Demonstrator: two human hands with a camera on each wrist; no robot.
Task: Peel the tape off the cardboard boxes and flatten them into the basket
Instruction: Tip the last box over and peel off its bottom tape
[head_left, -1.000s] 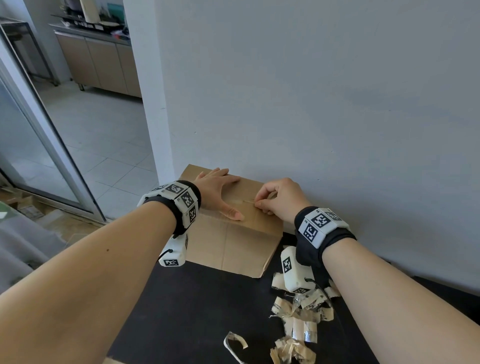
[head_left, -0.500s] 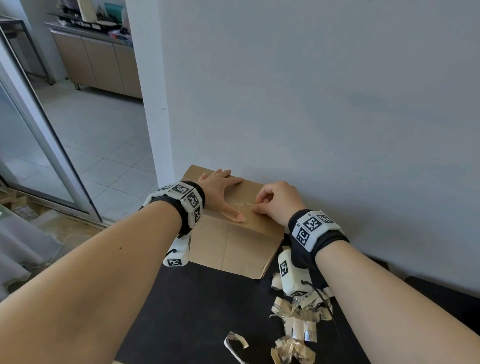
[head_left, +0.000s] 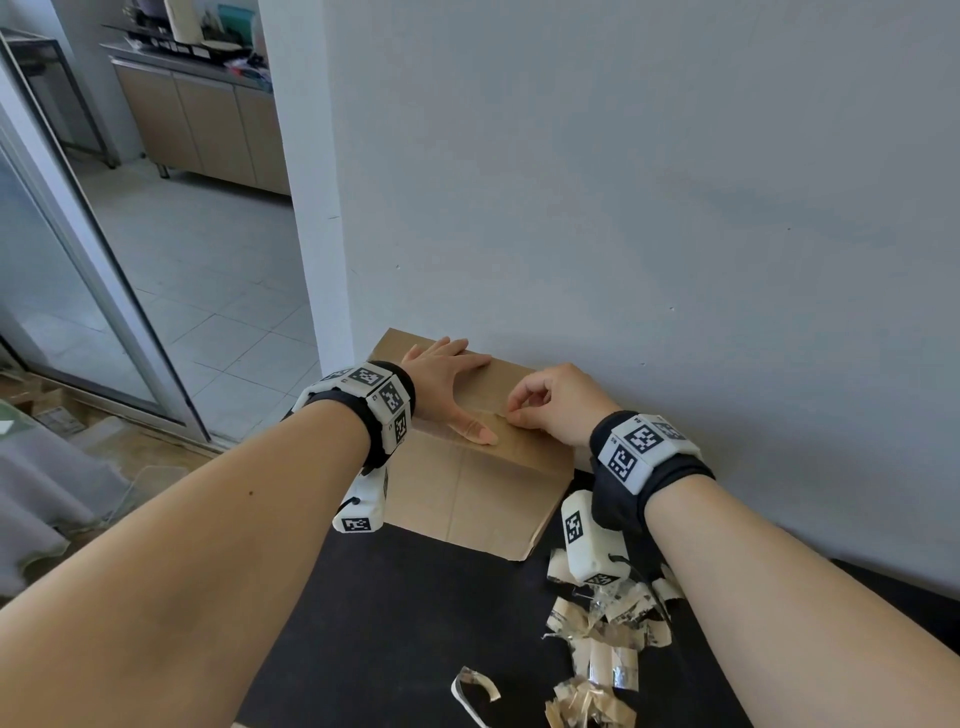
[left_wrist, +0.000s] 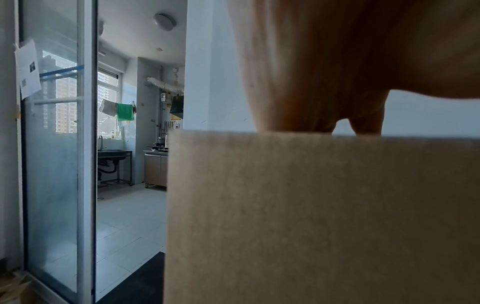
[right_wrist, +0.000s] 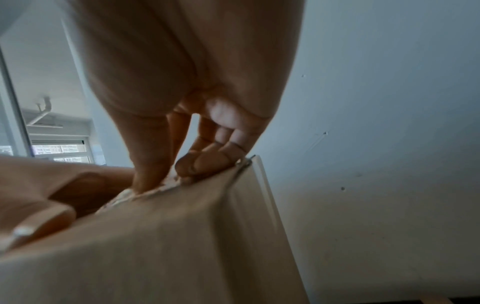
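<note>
While my left hand (head_left: 448, 385) lies flat, pinning the cardboard box (head_left: 470, 483) on the black tabletop (head_left: 395, 613) against the wall, my right hand (head_left: 558, 402) pinches its tape (head_left: 496, 414).

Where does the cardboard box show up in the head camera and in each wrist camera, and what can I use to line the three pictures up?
Head: cardboard box at centre, against the grey wall, under both hands.
Left wrist: its blurred side fills the lower right, left hand above.
Right wrist: across the lower left, right hand picking at its top edge.
Shared landmark: the grey wall behind the box.
</note>
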